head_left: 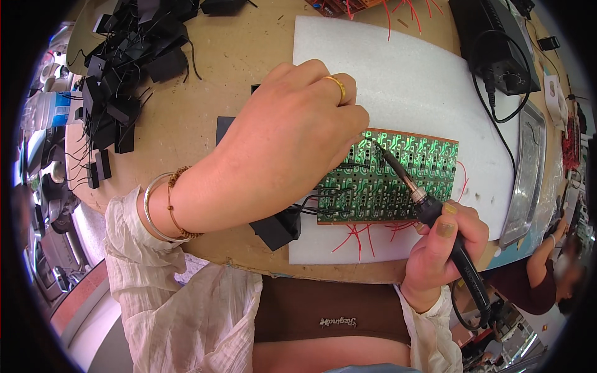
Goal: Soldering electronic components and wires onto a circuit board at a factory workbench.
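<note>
A green circuit board panel with rows of shiny solder pads lies on a white foam sheet. My right hand grips a soldering iron by its black handle. The iron's tip meets the board near its upper edge, or hovers just over it. My left hand is closed in a pinch above the board's upper left corner, close to the tip; what its fingers hold is hidden behind the hand. Black wires run from the board's left side to black boxes partly under my left forearm. Red wires stick out below the board.
A heap of black boxes with wires covers the table's left, by a plastic bottle. The black soldering station stands at the back right with its looping cable. A metal tray lies right. Another person sits beyond.
</note>
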A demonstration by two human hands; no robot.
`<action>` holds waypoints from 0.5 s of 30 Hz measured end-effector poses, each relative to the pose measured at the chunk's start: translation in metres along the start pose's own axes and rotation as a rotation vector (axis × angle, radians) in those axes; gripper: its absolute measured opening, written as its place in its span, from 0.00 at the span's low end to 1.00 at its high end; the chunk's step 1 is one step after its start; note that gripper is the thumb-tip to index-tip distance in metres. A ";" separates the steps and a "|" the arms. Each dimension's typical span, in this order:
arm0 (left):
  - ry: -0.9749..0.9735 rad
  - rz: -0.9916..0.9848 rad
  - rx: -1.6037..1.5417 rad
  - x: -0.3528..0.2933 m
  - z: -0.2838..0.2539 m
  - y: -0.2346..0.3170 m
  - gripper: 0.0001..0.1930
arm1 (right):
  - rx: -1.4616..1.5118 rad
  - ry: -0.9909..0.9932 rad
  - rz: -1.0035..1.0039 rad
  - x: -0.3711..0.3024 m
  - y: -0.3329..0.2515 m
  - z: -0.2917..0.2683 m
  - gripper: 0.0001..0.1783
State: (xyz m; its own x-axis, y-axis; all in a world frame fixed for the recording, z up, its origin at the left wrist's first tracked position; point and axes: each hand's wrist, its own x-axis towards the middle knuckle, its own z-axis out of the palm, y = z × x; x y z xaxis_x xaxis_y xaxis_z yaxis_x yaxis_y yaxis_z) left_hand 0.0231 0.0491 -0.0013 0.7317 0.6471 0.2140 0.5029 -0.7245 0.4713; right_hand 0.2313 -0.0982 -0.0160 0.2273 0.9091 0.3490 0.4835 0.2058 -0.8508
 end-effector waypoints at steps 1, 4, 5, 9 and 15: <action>0.007 0.005 -0.004 0.000 0.000 0.000 0.05 | -0.005 -0.002 0.006 0.000 0.000 0.000 0.13; 0.002 0.000 -0.013 0.000 0.000 -0.001 0.05 | -0.016 0.018 0.014 0.000 0.000 0.001 0.14; -0.003 -0.004 -0.012 0.000 0.000 0.000 0.05 | -0.016 0.038 0.009 -0.001 0.000 0.002 0.14; 0.003 -0.001 -0.004 0.000 0.000 0.000 0.05 | -0.008 0.002 0.030 0.000 -0.001 0.001 0.14; 0.004 -0.003 -0.007 0.000 0.000 0.000 0.05 | 0.001 0.020 0.032 -0.002 0.001 0.003 0.14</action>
State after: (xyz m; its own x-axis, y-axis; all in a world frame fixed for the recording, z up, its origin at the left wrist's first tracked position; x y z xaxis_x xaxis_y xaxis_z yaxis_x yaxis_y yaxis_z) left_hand 0.0230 0.0493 -0.0019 0.7283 0.6503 0.2160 0.5019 -0.7208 0.4779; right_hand 0.2286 -0.0992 -0.0185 0.2591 0.9079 0.3296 0.4752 0.1773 -0.8619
